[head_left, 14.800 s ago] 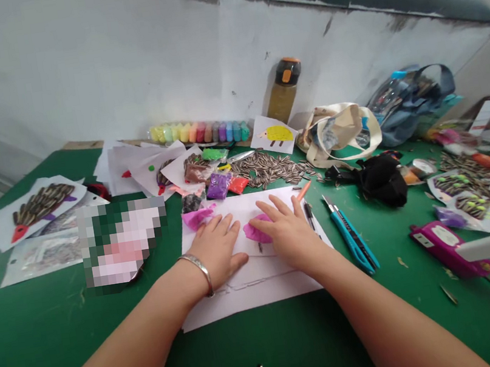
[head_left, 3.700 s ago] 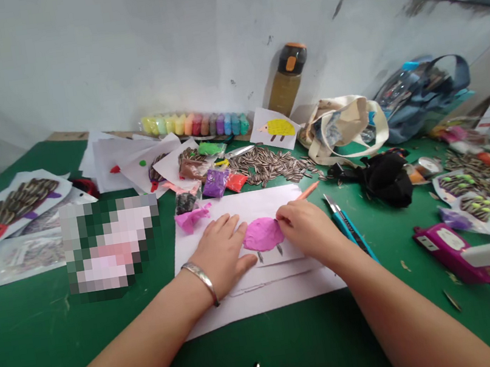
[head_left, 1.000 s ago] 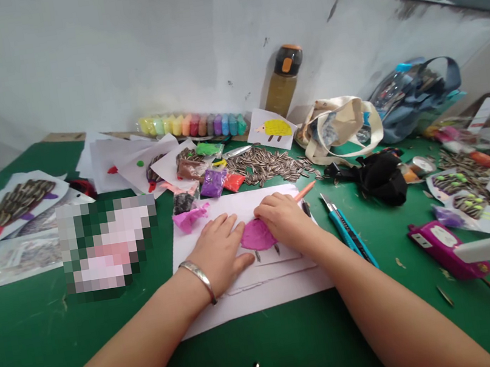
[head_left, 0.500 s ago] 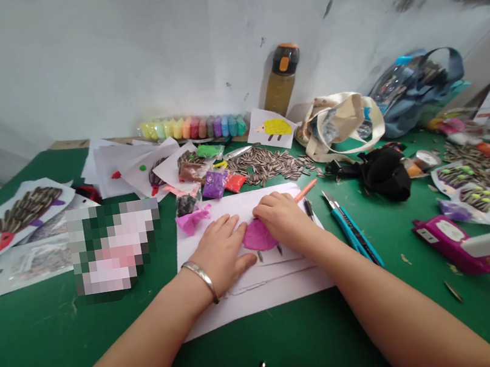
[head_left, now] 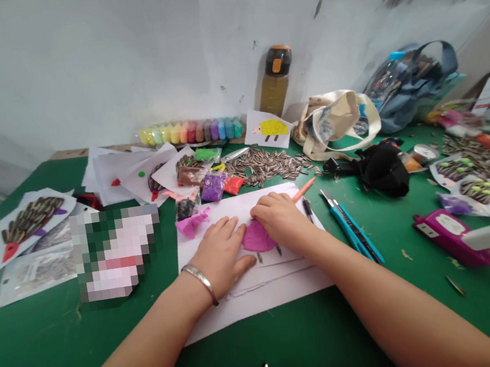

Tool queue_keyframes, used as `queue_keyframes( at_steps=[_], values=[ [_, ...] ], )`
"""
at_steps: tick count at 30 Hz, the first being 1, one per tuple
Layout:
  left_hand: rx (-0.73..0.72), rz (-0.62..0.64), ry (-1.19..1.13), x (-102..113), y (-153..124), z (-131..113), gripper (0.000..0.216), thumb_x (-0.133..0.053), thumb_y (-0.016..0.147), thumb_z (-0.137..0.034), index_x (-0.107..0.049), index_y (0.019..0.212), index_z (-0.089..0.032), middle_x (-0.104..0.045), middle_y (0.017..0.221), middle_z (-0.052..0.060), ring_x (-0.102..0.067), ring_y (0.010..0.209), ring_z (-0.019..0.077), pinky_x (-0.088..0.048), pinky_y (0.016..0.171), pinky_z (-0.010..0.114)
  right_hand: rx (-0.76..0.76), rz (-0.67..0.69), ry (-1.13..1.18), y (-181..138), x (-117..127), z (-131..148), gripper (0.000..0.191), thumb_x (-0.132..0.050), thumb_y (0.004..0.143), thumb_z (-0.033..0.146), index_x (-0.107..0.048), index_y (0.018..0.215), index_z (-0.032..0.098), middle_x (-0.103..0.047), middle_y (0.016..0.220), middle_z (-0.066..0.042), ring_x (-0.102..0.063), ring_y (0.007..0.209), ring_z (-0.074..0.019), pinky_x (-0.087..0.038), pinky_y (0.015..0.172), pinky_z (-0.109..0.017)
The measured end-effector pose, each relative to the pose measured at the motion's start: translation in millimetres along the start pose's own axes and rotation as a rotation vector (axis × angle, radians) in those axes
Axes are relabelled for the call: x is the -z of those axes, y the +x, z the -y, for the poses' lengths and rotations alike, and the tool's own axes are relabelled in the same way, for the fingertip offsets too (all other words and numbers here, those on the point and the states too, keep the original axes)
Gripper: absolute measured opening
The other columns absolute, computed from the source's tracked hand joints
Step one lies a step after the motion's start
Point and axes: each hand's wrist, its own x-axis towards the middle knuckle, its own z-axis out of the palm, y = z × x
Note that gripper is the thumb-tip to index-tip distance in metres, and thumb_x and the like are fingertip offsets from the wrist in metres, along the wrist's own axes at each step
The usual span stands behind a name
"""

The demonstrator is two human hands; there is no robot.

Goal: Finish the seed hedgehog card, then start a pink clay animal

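Observation:
A flat oval of pink modelling clay lies on white paper, with two short dark legs below it and a pencil line farther down. My left hand rests palm down on the paper, fingers stretched out, its fingertips at the clay's left edge. Over the upper right part of the clay, my right hand has its fingers bent and close together, the tips pressed on the clay; what lies under them is hidden. A torn pink clay packet sits at the paper's upper left corner.
Right of the paper lie an orange pen, a black pen and blue craft knives. Behind are sunflower seeds, clay packets and a bottle. A magenta glue gun lies to the right.
The camera view has shifted slightly. Both hands stay at the pink clay in nearly the same pose, and nothing has been picked up or let go.

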Motion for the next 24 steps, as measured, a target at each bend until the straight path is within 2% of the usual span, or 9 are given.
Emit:
queue_keyframes(
  at_steps=[4, 18, 24],
  values=[
    [-0.008, -0.022, -0.026, -1.7, -0.5, 1.8, 0.058, -0.058, 0.086, -0.044, -0.049, 0.134, -0.012, -0.045, 0.144, 0.020, -0.037, 0.135, 0.0359, -0.032, 0.112, 0.052, 0.040, 0.028, 0.007, 0.9, 0.4, -0.5, 0.018, -0.051, 0.089, 0.012, -0.066, 0.090, 0.021, -0.063, 0.092, -0.006, -0.046, 0.088, -0.0213, -0.027, 0.073, -0.033],
    [0.032, 0.069, 0.002, 6.0, 1.6, -3.0, 0.062, -0.060, 0.085, -0.043, -0.047, 0.136, -0.008, -0.043, 0.146, 0.020, -0.035, 0.137, 0.0351, -0.028, 0.114, 0.048, 0.063, -0.009, -0.003, 1.4, -0.7, 1.4, 0.016, -0.051, 0.091, 0.015, -0.066, 0.090, 0.021, -0.063, 0.092, -0.005, -0.047, 0.089, -0.0213, -0.027, 0.075, -0.034],
    [0.024, 0.052, -0.013, 8.0, 1.6, -3.1, 0.063, -0.061, 0.084, -0.043, -0.048, 0.134, -0.008, -0.046, 0.144, 0.020, -0.037, 0.136, 0.0345, -0.031, 0.113, 0.048, 0.096, 0.020, 0.012, 3.7, 0.8, 2.7, 0.015, -0.051, 0.092, 0.016, -0.066, 0.091, 0.022, -0.062, 0.091, -0.004, -0.046, 0.088, -0.0205, -0.027, 0.074, -0.033]
  ],
)
